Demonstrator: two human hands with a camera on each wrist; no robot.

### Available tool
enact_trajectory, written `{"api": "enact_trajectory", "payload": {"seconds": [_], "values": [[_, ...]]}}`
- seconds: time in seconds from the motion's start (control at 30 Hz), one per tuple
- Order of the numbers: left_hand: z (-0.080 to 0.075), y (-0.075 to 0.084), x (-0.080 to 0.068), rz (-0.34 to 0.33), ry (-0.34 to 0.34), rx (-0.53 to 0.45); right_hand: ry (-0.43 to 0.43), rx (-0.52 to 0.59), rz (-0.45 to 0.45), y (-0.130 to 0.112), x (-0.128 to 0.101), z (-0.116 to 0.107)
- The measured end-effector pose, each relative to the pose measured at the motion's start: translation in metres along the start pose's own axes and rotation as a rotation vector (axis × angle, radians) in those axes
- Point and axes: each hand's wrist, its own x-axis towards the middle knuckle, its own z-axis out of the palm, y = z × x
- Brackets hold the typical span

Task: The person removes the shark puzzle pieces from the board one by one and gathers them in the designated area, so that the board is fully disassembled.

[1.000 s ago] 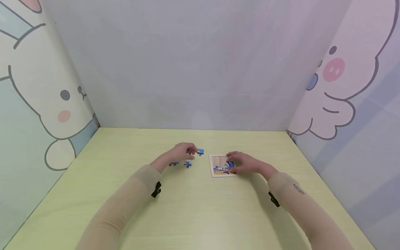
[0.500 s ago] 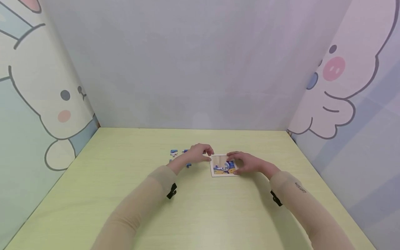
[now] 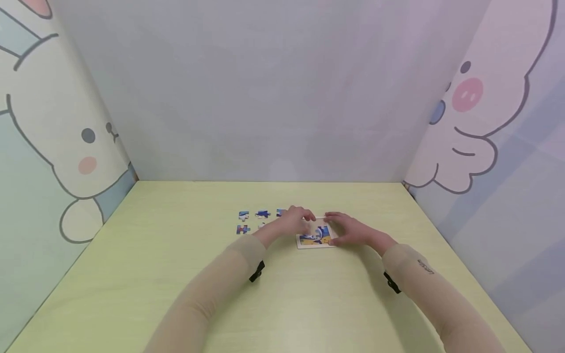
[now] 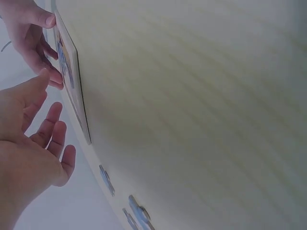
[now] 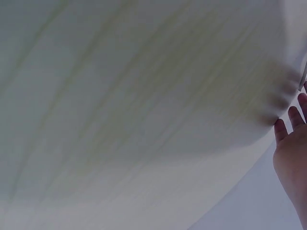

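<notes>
A small white-rimmed puzzle frame, partly filled with blue and yellow pieces, lies right of the table's middle. My right hand grips its right side, fingers toward the far rim and thumb toward the near one. Above the left part of the frame is my left hand, thumb and index reaching over it. In the left wrist view my left hand has its other fingers loosely bent; I cannot tell whether a piece is between thumb and index. The right hand shows there at the frame's far end.
Loose puzzle pieces lie in rows left of the frame, among them a blue-and-white piece, a dark blue piece and a blue-and-red piece. The left forearm passes just in front of them. Cartoon-printed cloth walls enclose the pale table.
My left hand has moved right from the loose pieces to over the frame's left part, uncovering several pieces. My right hand has stayed at the frame's right side.
</notes>
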Motion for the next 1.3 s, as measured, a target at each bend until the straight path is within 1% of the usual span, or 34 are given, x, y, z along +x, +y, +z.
{"api": "enact_trajectory", "payload": {"seconds": [0.17,0.37,0.8,1.0,1.17,1.3], "values": [[0.005,0.006,0.007,-0.002,-0.025,0.024,-0.005,0.007,0.018,0.0,-0.001,0.001],[0.01,0.01,0.012,0.023,-0.057,0.039,0.001,0.011,-0.006,0.001,-0.002,0.002],[0.016,0.009,0.016,0.037,-0.055,0.051,0.0,0.016,-0.013,0.004,-0.002,0.003],[0.017,0.005,0.019,0.04,-0.061,0.018,0.0,0.011,-0.016,0.002,-0.003,0.002],[0.019,0.002,0.022,0.033,-0.071,-0.036,-0.007,0.033,-0.01,-0.002,-0.003,0.001],[0.019,0.0,0.024,0.036,-0.074,-0.082,-0.01,0.022,-0.01,-0.003,-0.003,0.0]]}}
